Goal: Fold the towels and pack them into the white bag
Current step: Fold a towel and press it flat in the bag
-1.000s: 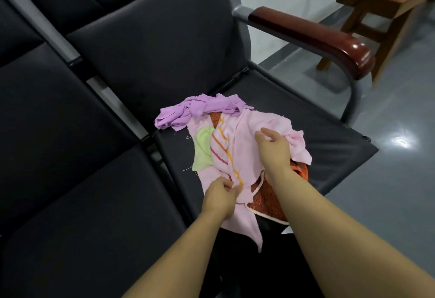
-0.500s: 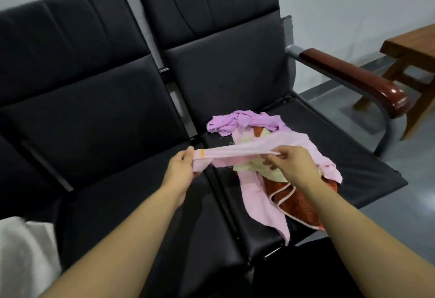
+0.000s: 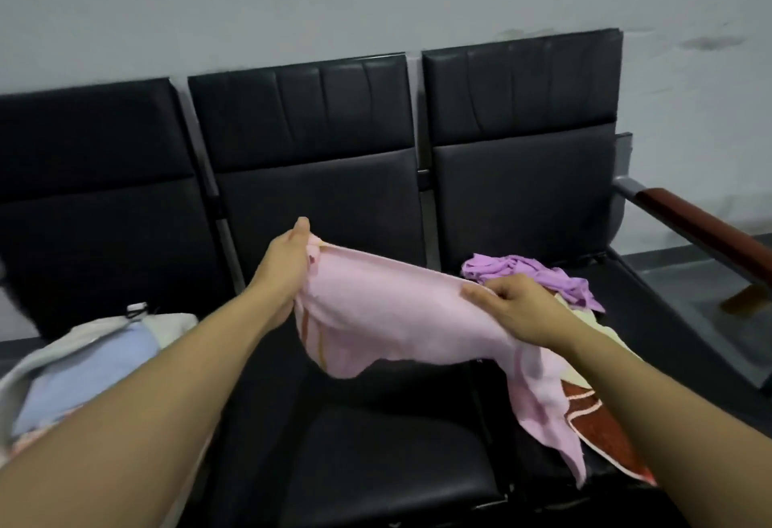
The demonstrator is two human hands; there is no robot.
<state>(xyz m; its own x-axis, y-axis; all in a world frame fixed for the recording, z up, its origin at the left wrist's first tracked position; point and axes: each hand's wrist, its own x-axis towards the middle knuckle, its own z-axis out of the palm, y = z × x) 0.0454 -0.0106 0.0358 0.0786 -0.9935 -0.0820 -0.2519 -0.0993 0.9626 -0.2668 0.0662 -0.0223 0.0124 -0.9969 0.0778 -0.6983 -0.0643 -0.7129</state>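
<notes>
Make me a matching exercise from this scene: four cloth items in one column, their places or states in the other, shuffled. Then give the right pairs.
Column 1
1. pink towel
2. purple towel
3. red towel
4. white bag

Column 2
A. crumpled at the back of the right seat
B. on the left seat, with a light blue cloth in it
C. stretched between the left hand and the right hand
D. at the front edge of the right seat, partly under other cloth

Pairs: 1-C, 2-A, 3-D, 4-B
</notes>
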